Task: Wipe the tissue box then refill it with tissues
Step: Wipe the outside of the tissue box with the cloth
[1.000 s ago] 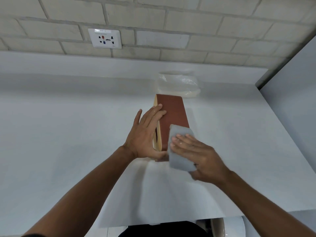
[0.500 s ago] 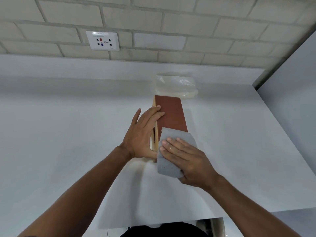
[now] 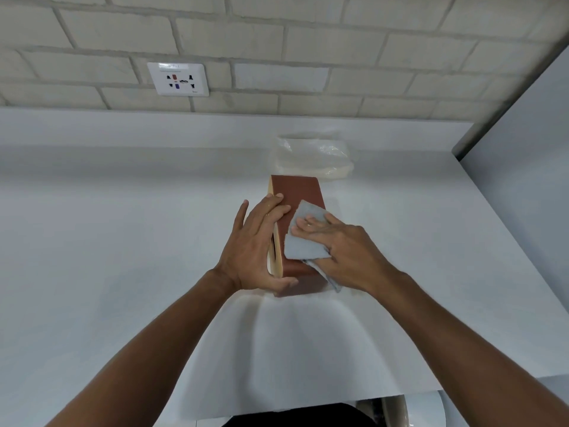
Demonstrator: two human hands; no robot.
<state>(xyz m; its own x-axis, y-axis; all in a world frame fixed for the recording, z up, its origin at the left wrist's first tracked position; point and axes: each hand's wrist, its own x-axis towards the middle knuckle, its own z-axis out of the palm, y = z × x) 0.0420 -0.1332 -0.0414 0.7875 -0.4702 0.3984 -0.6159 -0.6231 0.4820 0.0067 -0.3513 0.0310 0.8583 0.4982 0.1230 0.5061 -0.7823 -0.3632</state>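
A brown tissue box with a pale wooden edge stands on its side in the middle of the white counter. My left hand grips its left face and near end, fingers over the top edge. My right hand presses a grey-blue cloth flat on the box's upward brown face, about halfway along. Behind the box lies a clear plastic pack of white tissues.
A white sheet covers the counter in front of the box and hangs over the near edge. A brick wall with a socket plate rises behind. A grey panel bounds the counter on the right.
My right hand has slid the cloth along the box's top face, from the near end away from me toward the middle. My left hand has kept its hold on the box.
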